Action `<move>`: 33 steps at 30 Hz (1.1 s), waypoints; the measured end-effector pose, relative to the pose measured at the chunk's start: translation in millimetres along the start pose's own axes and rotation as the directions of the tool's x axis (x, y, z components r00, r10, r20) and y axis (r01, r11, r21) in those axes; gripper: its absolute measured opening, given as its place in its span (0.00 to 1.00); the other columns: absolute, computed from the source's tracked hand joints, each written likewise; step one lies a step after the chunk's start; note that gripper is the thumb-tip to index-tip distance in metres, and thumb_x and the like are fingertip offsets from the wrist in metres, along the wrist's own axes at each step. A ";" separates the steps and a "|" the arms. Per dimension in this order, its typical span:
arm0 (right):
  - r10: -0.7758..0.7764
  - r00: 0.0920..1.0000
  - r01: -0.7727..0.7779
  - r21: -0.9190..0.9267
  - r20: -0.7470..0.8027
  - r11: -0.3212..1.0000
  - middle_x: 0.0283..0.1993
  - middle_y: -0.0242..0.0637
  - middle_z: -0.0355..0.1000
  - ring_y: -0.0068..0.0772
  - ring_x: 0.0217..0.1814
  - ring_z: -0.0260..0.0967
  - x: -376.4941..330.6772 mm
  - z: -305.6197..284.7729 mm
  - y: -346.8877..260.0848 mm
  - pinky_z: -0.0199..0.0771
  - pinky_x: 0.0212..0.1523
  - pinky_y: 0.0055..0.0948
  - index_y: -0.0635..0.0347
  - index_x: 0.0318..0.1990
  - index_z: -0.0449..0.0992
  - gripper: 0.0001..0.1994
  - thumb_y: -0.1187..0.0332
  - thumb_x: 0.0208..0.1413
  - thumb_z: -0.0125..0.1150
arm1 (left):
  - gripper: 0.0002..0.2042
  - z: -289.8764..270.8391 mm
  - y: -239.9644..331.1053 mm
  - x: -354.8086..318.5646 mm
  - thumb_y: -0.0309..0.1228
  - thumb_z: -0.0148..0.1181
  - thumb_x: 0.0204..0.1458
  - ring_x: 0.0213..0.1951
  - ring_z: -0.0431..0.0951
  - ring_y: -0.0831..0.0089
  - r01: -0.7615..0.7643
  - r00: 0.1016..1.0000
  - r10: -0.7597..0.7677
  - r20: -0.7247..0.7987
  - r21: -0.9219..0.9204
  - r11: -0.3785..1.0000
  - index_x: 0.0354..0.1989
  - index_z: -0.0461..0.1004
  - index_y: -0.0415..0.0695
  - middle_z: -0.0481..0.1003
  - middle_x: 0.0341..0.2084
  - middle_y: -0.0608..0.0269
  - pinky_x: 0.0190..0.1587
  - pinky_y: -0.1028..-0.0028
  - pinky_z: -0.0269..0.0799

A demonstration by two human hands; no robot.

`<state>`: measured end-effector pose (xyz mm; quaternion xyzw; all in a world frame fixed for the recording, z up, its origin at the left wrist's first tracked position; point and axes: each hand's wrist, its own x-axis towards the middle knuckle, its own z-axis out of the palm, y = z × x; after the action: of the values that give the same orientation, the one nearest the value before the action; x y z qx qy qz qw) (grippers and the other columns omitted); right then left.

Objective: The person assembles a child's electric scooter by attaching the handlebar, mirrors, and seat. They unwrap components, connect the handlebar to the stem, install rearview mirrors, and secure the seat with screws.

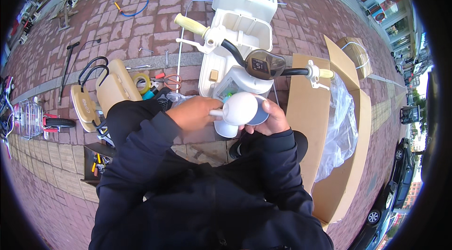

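Together, both hands [194, 113] grasping smooth white domed mirrors [241, 107], crinkled clear plastic [340, 130], open brown cardboard box [307, 122]

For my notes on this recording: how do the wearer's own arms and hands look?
The left hand and right hand are bare, without gloves. Both arms wear long, dark, near-black sleeves ending around the wrists, matching the dark top. I see no markings on the sleeves.

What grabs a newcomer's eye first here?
The white scooter with cream grips, upper centre. Below its handlebar in the picture, the left hand and right hand hold white rounded parts. To their right, an open cardboard box with clear plastic.
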<state>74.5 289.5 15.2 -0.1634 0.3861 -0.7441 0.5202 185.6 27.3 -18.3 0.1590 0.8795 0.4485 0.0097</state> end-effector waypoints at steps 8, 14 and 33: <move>-0.466 0.837 0.481 -0.020 -0.286 0.876 0.58 0.63 0.77 0.43 0.39 0.82 14.6 19.6 -44.3 0.81 0.32 0.27 0.70 0.68 0.68 0.38 0.42 0.67 0.62 | 0.17 -45.1 8.1 45.0 0.28 0.61 0.69 0.30 0.77 0.80 0.159 0.985 -0.156 0.073 -0.723 0.672 0.63 0.79 0.36 0.81 0.35 0.63 0.35 0.77 0.76; -0.595 0.729 0.650 0.071 -0.337 0.756 0.36 0.32 0.68 0.32 0.40 0.67 49.0 39.7 -32.7 0.72 0.52 0.42 0.57 0.57 0.75 0.23 0.47 0.69 0.64 | 0.18 7.0 11.7 65.7 0.31 0.65 0.67 0.33 0.77 0.79 0.099 0.973 -0.209 -0.096 -0.649 0.755 0.62 0.79 0.35 0.82 0.36 0.63 0.36 0.76 0.77; -0.788 0.414 0.609 -0.505 -0.455 0.612 0.37 0.35 0.72 0.25 0.32 0.65 50.8 19.1 -139.5 0.70 0.36 0.32 0.59 0.50 0.73 0.09 0.63 0.73 0.60 | 0.25 15.3 9.5 82.8 0.36 0.61 0.71 0.41 0.79 0.78 -0.009 0.932 -0.288 -0.218 -0.811 0.585 0.72 0.70 0.35 0.82 0.55 0.55 0.44 0.75 0.77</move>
<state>-24.2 258.5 123.4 -0.1131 0.5271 -0.8416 -0.0338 112.0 68.5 -9.5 -0.0098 0.5823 0.8124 -0.0299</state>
